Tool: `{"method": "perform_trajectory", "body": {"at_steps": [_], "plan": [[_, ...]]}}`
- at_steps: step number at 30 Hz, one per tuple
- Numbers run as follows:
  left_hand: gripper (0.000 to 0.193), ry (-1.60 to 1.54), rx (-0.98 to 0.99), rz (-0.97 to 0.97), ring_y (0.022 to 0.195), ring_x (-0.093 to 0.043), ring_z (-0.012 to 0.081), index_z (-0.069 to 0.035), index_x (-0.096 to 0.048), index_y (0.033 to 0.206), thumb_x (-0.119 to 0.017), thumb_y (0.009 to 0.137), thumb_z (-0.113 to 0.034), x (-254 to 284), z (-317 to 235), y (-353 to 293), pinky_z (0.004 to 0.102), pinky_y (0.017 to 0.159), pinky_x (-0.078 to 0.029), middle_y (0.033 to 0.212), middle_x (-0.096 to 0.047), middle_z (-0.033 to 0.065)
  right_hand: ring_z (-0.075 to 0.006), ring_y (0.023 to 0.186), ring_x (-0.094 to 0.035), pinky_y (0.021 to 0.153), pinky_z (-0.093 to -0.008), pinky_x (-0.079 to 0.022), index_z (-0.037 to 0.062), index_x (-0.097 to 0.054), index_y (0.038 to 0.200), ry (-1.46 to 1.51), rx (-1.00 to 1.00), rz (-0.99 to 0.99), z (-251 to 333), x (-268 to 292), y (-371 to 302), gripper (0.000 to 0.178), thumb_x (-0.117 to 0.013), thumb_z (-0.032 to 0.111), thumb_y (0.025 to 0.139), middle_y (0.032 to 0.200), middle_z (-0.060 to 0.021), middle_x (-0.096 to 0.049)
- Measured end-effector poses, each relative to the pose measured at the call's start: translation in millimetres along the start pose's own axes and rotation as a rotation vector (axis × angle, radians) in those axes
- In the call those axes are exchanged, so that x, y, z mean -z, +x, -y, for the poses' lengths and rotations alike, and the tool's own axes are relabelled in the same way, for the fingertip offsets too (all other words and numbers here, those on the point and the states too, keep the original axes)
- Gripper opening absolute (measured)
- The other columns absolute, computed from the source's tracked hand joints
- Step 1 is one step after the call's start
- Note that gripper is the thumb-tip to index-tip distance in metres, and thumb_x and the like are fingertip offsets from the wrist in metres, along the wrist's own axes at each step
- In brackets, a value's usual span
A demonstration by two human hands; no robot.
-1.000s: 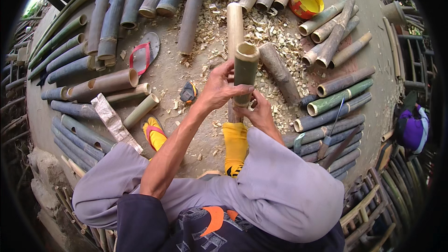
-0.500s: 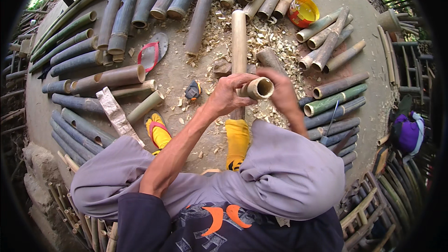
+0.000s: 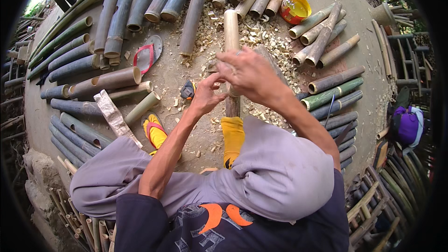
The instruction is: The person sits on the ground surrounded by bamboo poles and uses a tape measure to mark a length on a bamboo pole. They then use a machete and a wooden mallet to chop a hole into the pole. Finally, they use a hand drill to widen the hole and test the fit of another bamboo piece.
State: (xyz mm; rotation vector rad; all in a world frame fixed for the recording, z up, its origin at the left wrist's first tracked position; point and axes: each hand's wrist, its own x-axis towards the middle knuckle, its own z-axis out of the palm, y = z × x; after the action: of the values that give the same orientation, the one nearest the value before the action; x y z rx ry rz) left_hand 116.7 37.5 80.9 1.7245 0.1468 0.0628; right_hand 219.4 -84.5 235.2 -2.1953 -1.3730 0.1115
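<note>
My left hand [image 3: 206, 94] is curved beside an upright wooden pole [image 3: 231, 30], thumb and forefinger apart with nothing visible between them. Over the pole reaches my right hand [image 3: 252, 75], its fingers smeared by motion and close to the left fingertips. No sign of the short bamboo tube shows; the right hand may cover it. Pale and smooth above, the pole turns darker below the hands, where its foot meets my yellow-socked foot [image 3: 232, 135]. Just beyond my right hand lies a rough grey-brown block [image 3: 270, 58].
Pale chips [image 3: 210, 32] litter the ground. Bamboo tubes [image 3: 123, 16] lie across the back and left, more tubes [image 3: 338, 88] to the right. Around me are a red-strapped sandal [image 3: 148, 53], a yellow-red tub [image 3: 295, 9], a dark tape measure [image 3: 188, 89] and a purple bag [image 3: 407, 125].
The short bamboo tube in my left hand has gone from view. My right hand has swung left across the pole, and my left hand has shifted slightly left.
</note>
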Motion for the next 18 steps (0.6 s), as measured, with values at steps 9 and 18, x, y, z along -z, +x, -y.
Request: {"method": "perform_trajectory", "body": {"at_steps": [9,18], "plan": [[0.062,0.127,0.163,0.03,0.11,-0.06,0.023,-0.01,-0.053,0.128,-0.062,0.069,0.007,-7.6,15.5,-29.0,0.0378,0.092,-0.05,0.117,-0.064,0.011,-0.0334,0.078,-0.065,0.071,-0.0422,-0.052,0.0006,-0.066,0.1,-0.081,-0.201,0.153,10.7,-15.1,-26.0,0.029,-0.054,0.025,0.09,0.084,-0.0176,-0.067],[0.066,0.162,-0.034,0.019,0.115,-0.056,0.031,-0.006,-0.051,0.128,-0.069,0.065,0.003,-34.2,14.4,-8.5,0.0363,0.1,-0.045,0.122,-0.059,0.0158,-0.0221,0.075,-0.068,0.07,-0.0309,-0.051,-0.0005,-0.065,0.109,0.148,-0.232,-0.152,-5.9,-9.0,-18.9,0.027,-0.056,0.016,0.09,0.088,-0.0153,-0.069]]}}
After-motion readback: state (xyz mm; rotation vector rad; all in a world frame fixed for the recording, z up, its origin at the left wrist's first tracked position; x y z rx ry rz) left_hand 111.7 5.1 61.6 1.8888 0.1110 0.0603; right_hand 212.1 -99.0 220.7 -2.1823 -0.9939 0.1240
